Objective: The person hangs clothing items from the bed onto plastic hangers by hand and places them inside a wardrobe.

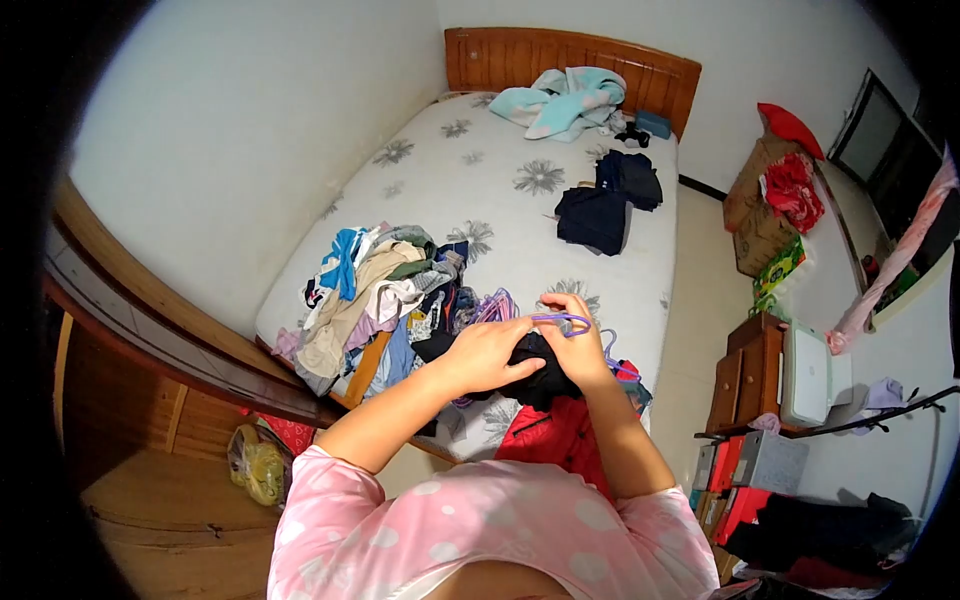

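Note:
Both of my hands are close together over the near edge of the bed. A purple clothes hanger (575,319) runs between them. My left hand (488,354) is closed at the hanger's left end, with its thumb against a black garment (541,385). My right hand (578,348) is closed around the hanger's other side, one finger raised. The black garment hangs beneath my hands, and part of it is hidden by them. Below it is a red garment (560,443). More purple hangers (497,305) lie just beyond my left hand.
A heap of mixed clothes (365,290) lies on the bed (430,165) to the left. Folded dark clothes (592,220) and a light blue blanket (565,103) lie farther up. A brown cabinet (745,372) and stacked boxes (770,462) stand at right.

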### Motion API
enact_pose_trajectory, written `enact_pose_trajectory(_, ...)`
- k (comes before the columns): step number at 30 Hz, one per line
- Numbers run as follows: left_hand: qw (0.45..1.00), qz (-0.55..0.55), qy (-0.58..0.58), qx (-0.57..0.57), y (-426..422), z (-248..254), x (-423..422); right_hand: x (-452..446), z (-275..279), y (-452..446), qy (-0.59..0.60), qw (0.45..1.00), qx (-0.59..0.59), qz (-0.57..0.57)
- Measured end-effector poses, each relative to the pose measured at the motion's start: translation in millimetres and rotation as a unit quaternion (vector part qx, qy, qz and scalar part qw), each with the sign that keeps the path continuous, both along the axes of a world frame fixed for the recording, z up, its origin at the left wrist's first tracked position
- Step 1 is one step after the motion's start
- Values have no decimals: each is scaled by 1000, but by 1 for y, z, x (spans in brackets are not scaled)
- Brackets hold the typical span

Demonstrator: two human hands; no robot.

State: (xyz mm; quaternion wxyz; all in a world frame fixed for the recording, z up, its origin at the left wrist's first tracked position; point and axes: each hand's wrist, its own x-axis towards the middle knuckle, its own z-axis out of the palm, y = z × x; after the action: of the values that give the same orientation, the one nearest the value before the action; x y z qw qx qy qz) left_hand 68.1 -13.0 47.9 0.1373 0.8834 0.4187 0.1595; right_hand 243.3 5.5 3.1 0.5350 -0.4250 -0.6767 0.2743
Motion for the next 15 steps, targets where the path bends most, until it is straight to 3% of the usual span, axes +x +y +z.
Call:
enact_pose_trajectory(3,995,42,-91,-21,9,-8,-9,4,10,-7,21,995,82,-47)
enact_pose_trajectory(7,967,156,-204,-8,16,-14,-37,17,-18,-13,196,979,47,-38)
enact_pose_trajectory(10,939,205,-275,-6,19,-14,-49,15,-37,-19,227,971,-80,9)
enact_pose_trajectory(15,937,173,-303,4,18,0,-39,-22,-27,-17,173,984,45,0)
